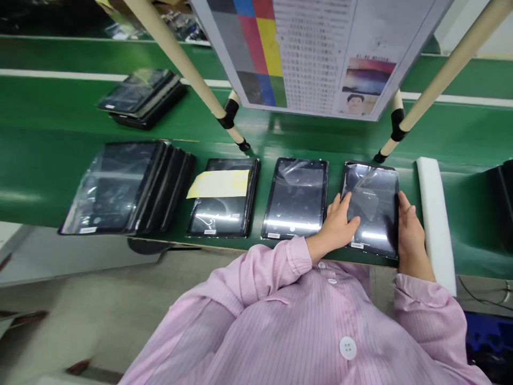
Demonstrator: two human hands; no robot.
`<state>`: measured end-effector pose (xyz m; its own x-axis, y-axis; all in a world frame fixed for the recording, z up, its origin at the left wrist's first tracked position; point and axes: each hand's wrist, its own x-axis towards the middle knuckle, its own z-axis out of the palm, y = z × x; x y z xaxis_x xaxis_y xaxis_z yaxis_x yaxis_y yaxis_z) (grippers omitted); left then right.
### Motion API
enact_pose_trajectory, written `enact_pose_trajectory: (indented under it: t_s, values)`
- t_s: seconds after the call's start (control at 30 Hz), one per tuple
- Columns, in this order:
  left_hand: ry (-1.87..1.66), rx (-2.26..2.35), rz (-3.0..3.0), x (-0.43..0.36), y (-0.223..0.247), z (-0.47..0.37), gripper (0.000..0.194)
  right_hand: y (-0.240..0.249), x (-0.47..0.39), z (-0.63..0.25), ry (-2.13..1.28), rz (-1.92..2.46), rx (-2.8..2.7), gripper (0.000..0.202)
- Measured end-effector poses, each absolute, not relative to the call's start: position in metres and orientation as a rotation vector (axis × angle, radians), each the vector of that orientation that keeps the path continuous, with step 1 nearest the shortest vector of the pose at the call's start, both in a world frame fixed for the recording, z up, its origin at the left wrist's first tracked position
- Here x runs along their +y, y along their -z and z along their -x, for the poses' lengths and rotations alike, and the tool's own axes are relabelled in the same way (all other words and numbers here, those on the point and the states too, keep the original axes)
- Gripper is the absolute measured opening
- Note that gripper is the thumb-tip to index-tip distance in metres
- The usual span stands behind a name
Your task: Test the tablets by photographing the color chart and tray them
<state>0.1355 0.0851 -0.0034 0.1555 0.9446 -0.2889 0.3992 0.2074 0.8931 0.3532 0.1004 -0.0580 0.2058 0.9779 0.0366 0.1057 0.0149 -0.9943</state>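
Note:
A black tablet (374,214) in clear film lies on the green bench in front of me, small text lit on its dark screen. My left hand (339,223) rests over its left edge with the fingers apart. Along the right edge, my right hand (410,231) grips the tablet with curled fingers; part of that grip is hidden. To the left lies a second dark-screened tablet (296,198), apart from my fingers. Further left, a yellow-edged paper slip (222,183) sits on another tablet (220,216).
Film-wrapped tablets (120,184) lean in a stack at the left, with another pile (140,96) behind. A printed chart board (304,59) hangs between cream poles (180,59). Beside my right hand lies a white foam strip (436,219). A dark object (500,203) stands far right.

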Motion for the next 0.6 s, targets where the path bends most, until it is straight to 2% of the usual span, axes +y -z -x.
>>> enact_pose_trajectory:
  t_s: [0.27,0.4,0.47,0.6]
  values:
    - [-0.887,1.377,-1.553,0.046,-0.032,-0.073,0.069,0.0,0.064,-0.295,-1.057,1.199,-1.168,0.061]
    - [-1.026,1.553,-1.503,0.029,-0.031,-0.019,0.062,-0.002,0.073,-0.233,-1.183,1.039,-1.21,0.058]
    - [-1.08,1.597,-1.455,0.033,-0.022,0.005,0.062,0.01,0.085,-0.206,-1.242,0.999,-1.212,0.062]
    - [-1.139,1.61,-1.105,0.055,0.007,0.04,0.069,0.039,0.099,-0.182,-1.306,1.171,-1.147,0.086]
